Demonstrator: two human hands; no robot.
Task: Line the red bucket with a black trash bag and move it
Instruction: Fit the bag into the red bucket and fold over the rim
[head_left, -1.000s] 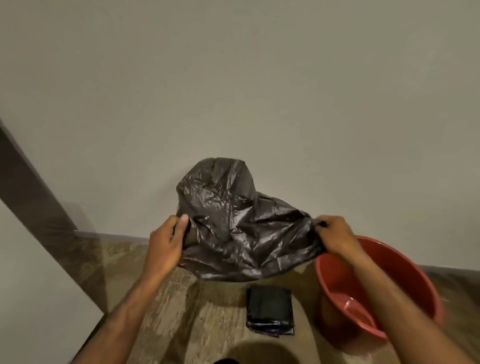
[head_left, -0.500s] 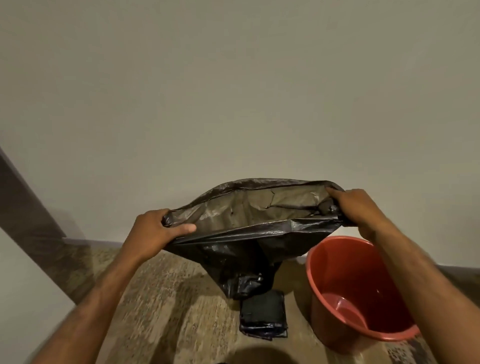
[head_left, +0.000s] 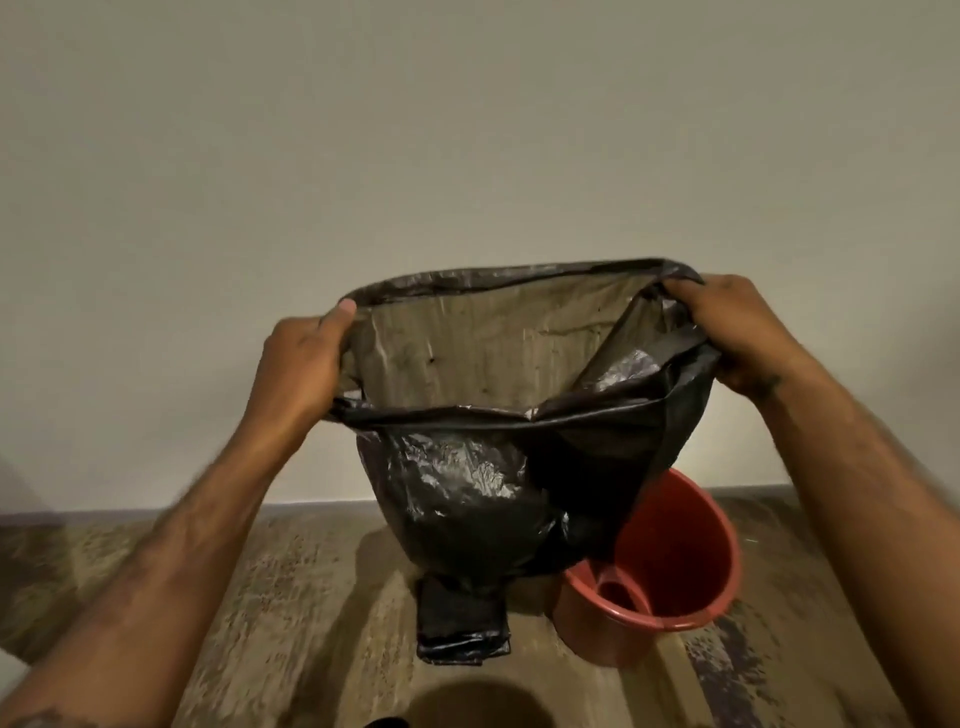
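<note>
I hold a black trash bag (head_left: 467, 499) in the air with its mouth spread wide towards me. My left hand (head_left: 298, 364) grips the left side of the rim and my right hand (head_left: 727, 327) grips the right side. The bag's body hangs down, puffed out, above the floor. The red bucket (head_left: 670, 566) stands upright on the floor below and right of the bag, which overlaps its left rim. The bucket's inside is bare red.
A folded stack of black bags (head_left: 460, 623) lies flat on the mottled brown floor (head_left: 260, 597), left of the bucket. A plain pale wall (head_left: 467, 130) rises close behind. A round shadow falls on the floor at the bottom centre.
The crumpled bag has been pulled open and its mouth now gapes wide. Both hands rose and spread apart, and the bag's body now hangs lower, over the bucket's left rim.
</note>
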